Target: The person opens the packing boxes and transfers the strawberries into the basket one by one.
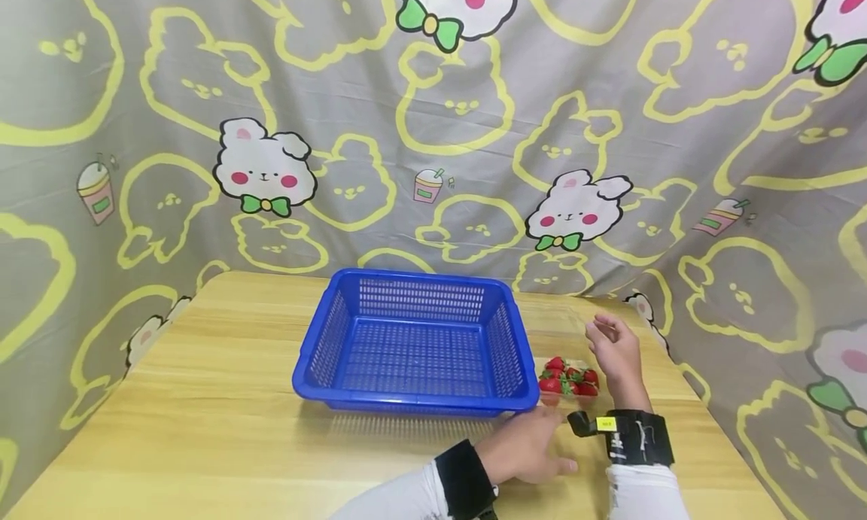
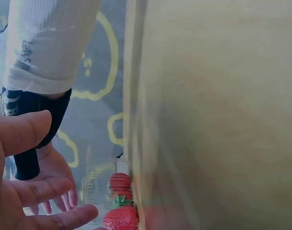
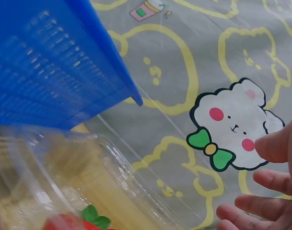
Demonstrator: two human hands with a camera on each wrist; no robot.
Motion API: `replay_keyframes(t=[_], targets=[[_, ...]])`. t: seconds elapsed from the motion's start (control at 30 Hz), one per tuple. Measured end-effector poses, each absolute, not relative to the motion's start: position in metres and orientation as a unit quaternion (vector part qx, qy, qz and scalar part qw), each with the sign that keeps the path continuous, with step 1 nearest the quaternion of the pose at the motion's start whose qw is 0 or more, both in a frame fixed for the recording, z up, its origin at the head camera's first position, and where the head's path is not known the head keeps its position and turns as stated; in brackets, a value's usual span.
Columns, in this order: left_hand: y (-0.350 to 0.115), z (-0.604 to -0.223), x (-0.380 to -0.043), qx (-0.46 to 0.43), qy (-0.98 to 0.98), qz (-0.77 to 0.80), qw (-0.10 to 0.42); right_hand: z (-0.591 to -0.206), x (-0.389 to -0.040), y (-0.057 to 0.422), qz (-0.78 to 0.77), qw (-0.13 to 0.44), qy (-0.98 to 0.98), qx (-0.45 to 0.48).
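Several red strawberries (image 1: 567, 378) with green leaves sit in a clear plastic box (image 3: 114, 167) right of the blue basket. In the head view its transparent raised lid (image 1: 550, 320) is faint. My left hand (image 1: 523, 446) is low over the table in front of the box, fingers extended, nothing held; its fingertips are partly hidden by the basket corner. Slightly right of the strawberries, my right hand (image 1: 616, 351) hovers with loosely bent fingers and holds nothing. In the right wrist view that hand (image 3: 275, 194) is apart from the box.
A blue perforated plastic basket (image 1: 420, 399) stands mid-table, its inside bare. The wooden table (image 1: 203, 430) runs back to a patterned curtain (image 1: 366, 98), which also hangs along both sides. Black straps (image 1: 466, 478) with cameras circle both wrists.
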State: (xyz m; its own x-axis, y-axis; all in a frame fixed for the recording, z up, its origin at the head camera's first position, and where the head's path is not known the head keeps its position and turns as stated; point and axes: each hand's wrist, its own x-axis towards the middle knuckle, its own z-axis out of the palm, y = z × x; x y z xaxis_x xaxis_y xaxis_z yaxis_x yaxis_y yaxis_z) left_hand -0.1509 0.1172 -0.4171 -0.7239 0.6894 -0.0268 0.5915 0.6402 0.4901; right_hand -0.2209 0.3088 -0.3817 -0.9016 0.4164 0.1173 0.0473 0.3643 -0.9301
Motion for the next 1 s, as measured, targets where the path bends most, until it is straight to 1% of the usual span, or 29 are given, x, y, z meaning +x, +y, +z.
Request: replay_keyframes(t=[0.27, 0.43, 0.6, 0.73, 0.9, 1.0], targets=[[0.093, -0.414, -0.139, 0.443, 0.873, 0.201, 0.034, -0.388, -0.204, 0.303, 0.505, 0.186, -0.83, -0.149], [0.061, -0.407, -0.138, 0.491, 0.836, 0.244, 0.012, -0.394, -0.196, 0.3, 0.491, 0.198, -0.83, -0.176], [0.027, -0.398, -0.143, 0.524, 0.814, 0.246, -0.056, -0.399, -0.195, 0.302, 0.467, 0.199, -0.845, -0.169], [0.006, -0.391, -0.143, 0.528, 0.793, 0.279, -0.122, -0.405, -0.195, 0.303, 0.448, 0.171, -0.864, -0.156], [-0.008, -0.376, -0.141, 0.512, 0.776, 0.318, -0.184, -0.408, -0.198, 0.303, 0.419, 0.135, -0.889, -0.131], [-0.018, -0.366, -0.143, 0.488, 0.772, 0.344, -0.216, -0.407, -0.199, 0.302, 0.404, 0.12, -0.899, -0.12]])
